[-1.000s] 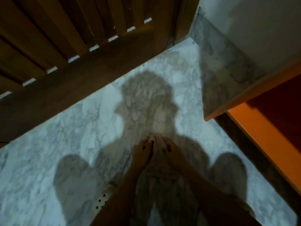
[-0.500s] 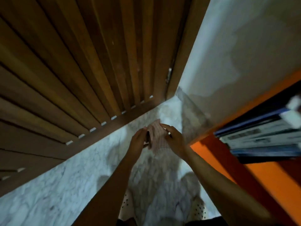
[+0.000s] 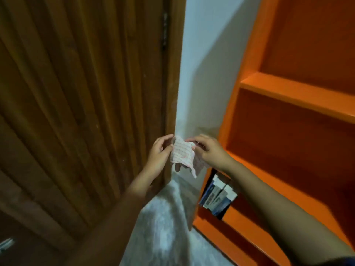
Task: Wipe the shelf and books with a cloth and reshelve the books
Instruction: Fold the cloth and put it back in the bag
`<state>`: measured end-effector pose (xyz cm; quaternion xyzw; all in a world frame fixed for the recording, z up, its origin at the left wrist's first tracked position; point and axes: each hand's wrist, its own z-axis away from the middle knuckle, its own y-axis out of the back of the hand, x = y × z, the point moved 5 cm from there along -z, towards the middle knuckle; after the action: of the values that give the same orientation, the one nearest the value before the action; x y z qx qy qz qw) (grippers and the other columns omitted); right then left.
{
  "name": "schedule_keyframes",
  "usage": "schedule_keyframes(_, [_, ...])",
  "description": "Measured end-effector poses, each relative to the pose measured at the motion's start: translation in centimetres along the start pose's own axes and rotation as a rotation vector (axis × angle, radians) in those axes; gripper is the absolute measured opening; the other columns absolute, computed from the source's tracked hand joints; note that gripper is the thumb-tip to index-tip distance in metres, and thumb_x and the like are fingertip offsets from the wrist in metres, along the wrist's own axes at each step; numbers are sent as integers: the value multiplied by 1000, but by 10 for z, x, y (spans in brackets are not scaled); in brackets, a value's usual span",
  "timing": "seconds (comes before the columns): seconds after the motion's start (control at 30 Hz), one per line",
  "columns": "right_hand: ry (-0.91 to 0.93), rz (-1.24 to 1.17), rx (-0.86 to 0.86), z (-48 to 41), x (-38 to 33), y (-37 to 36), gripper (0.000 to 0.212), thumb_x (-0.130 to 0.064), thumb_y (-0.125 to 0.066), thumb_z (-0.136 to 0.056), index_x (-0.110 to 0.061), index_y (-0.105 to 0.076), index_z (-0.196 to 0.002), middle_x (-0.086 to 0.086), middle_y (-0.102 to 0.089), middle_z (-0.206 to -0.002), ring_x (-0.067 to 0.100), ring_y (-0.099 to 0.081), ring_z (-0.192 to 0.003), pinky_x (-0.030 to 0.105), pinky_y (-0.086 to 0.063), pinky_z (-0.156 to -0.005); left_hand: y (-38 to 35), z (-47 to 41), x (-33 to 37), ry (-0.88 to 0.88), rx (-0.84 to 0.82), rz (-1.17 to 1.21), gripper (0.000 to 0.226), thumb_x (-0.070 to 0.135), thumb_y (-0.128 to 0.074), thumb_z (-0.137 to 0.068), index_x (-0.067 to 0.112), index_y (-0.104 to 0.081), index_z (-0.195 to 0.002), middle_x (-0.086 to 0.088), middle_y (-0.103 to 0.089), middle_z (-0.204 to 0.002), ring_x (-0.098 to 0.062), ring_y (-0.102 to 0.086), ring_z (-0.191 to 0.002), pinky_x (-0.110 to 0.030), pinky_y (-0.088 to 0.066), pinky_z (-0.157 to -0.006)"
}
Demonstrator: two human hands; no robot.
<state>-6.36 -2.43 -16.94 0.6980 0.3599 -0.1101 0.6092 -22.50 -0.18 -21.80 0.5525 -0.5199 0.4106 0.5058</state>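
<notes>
The checked cloth (image 3: 182, 154) hangs in mid-air just left of the orange shelf (image 3: 295, 93), pinched by left hand (image 3: 159, 152) and right hand (image 3: 209, 150), and folding it into a flat pad should suit wiping before the books (image 3: 217, 198) low in the shelf.

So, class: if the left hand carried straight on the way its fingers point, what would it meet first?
The cloth it already pinches; beyond that, probably the right hand, though depth is unclear.
</notes>
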Motion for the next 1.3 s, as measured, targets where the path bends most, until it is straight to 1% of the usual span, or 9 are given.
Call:
schedule_keyframes(0.17, [-69,129,114,83,-40,81,28,-7,-54,-92,-16,-65,-116,8,-62,-105,19,-57,-100,24,-44,-83,-63,31,75,-144,-374,25,47,0,-48,-92,22,-48,-133,5,-44,-138,-3,-37,-124,6,-34,-76])
schedule_keyframes(0.23, [-103,189,151,121,-50,111,27,-6,-55,-91,-17,-65,-114,6,-62,-103,17,-58,-97,19,-44,-80,-93,52,105,-193,-523,54,50,-1,-48,-92,20,-44,-138,7,-43,-137,-3,-37,-122,6,-35,-75])
schedule_keyframes(0.3, [-160,230,185,162,-57,140,27,-5,-56,-90,-17,-66,-112,3,-61,-102,14,-58,-95,14,-44,-80,-126,75,130,-216,-674,73,43,3,-49,-92,20,-50,-131,2,-50,-133,-6,-48,-111,-3,-42,-74])
schedule_keyframes(0.47, [-323,317,337,268,-62,207,19,-6,-57,-90,-14,-67,-105,3,-63,-103,13,-60,-96,29,-52,-85,-216,137,176,-288,-969,62,13,21,-55,-92,26,-64,-101,10,-65,-100,-3,-59,-92,-16,-46,-74])
schedule_keyframes(0.63, [-483,434,473,372,-42,261,16,-5,-59,-88,-10,-69,-100,3,-64,-96,14,-57,-86,24,-45,-75,-303,196,209,-406,-1084,-52,8,17,-59,-92,13,-66,-93,10,-62,-74,1,-55,-63,-12,-41,-52])
schedule_keyframes(0.87, [-640,377,641,504,19,343,17,-11,-58,-89,-13,-68,-103,1,-67,-98,12,-60,-87,9,-40,-73,-452,261,265,-496,-1121,19,9,23,-71,-79,22,-63,-82,6,-64,-80,-8,-59,-77,-24,-44,-72])
schedule_keyframes(1.07, [-657,121,762,605,82,411,18,-22,-53,-95,-25,-65,-109,-9,-69,-104,1,-62,-95,13,-47,-83,-583,310,308,-468,-1169,91,7,10,-63,-88,14,-67,-94,3,-65,-84,-2,-60,-67,-16,-43,-49])
schedule_keyframes(1.13, [-651,46,793,634,101,431,20,-23,-49,-97,-26,-65,-109,-11,-68,-107,2,-61,-101,18,-47,-88,-617,328,321,-509,-1173,80,11,5,-63,-87,11,-68,-94,4,-68,-85,0,-61,-71,-12,-44,-56])
schedule_keyframes(1.3, [-667,20,843,684,135,478,18,-21,-57,-93,-22,-65,-109,-8,-67,-89,3,-61,-83,17,-47,-78,-683,363,342,-543,-1155,61,19,5,-65,-79,22,-72,-85,1,-72,-88,-18,-68,-87,-40,-52,-78])
